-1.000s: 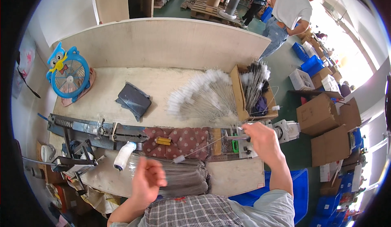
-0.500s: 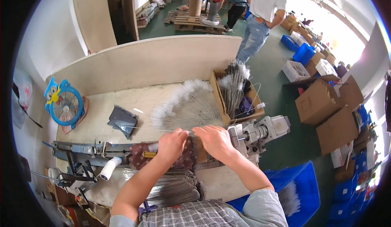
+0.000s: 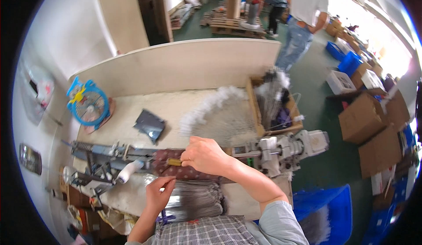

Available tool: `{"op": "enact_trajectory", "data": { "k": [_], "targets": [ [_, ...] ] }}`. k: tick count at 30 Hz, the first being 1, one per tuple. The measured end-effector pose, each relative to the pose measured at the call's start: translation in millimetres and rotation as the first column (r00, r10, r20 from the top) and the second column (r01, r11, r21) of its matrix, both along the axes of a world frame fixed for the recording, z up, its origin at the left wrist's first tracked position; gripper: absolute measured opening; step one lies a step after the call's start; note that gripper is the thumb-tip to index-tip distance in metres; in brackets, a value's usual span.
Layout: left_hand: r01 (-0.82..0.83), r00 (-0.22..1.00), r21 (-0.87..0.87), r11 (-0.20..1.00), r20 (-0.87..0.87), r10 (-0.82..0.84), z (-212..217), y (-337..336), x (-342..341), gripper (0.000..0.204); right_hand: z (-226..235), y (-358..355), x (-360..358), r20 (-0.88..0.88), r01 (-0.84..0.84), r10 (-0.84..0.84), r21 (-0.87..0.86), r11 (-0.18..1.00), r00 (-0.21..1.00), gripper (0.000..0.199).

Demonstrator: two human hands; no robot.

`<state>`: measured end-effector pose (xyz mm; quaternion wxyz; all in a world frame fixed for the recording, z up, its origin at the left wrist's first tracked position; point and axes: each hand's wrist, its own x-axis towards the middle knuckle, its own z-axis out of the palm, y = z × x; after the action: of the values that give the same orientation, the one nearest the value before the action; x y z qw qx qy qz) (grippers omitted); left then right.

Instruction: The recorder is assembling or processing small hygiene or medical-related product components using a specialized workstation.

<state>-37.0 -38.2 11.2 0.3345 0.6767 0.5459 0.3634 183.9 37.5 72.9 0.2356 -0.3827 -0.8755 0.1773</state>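
My left hand (image 3: 159,195) is at the left end of a thick bundle of thin metal wires (image 3: 195,197), with fingers and thumb drawn together. Whatever lies between those fingertips is too small to make out. Above the maroon dotted pad (image 3: 193,171), my right hand (image 3: 204,156) is closed, its fingertips beside a small yellow block (image 3: 174,162). I cannot make out anything in its grip. Thin wires tipped with white bristle tufts (image 3: 220,115) lie fanned out beyond the right hand. A metal bench machine (image 3: 281,150) with a shaft stands to its right.
A cardboard box (image 3: 255,108) of wire brushes is at the table's right. A blue fan (image 3: 90,107) and dark folded sheet (image 3: 150,125) are on the left. A blue bin (image 3: 325,212) stands near right. Two people are beyond the partition (image 3: 184,67).
The view has swung left. My hands have separated: the left came down to the wire bundle, the right moved over the pad. The thin wire held between them no longer shows there.
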Motion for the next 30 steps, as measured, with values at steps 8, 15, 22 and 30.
{"op": "enact_trajectory", "data": {
  "k": [8,15,22,30],
  "targets": [
    [-0.026,0.764,-0.439,0.898,0.571,0.301,-10.9,-1.2,-56.6,0.020,-29.4,17.1,-76.6,0.028,0.082,-0.083,0.045,0.996,0.996,0.012],
    [0.155,0.266,-0.587,0.794,0.799,0.539,-3.9,20.6,-65.1,0.035,-29.3,22.5,-93.8,0.178,0.122,-0.125,0.027,0.992,0.976,0.011],
    [-0.180,0.983,-0.377,0.909,-0.044,0.177,-22.2,34.4,-36.1,0.042,-21.9,23.5,-96.5,0.232,0.151,-0.140,-0.027,0.988,0.962,0.010],
    [0.019,0.895,-0.373,0.928,0.420,0.150,-42.6,31.6,-19.9,0.030,-15.8,6.6,-65.1,-0.127,0.130,-0.099,0.265,0.955,0.987,0.012]
  ]
}}
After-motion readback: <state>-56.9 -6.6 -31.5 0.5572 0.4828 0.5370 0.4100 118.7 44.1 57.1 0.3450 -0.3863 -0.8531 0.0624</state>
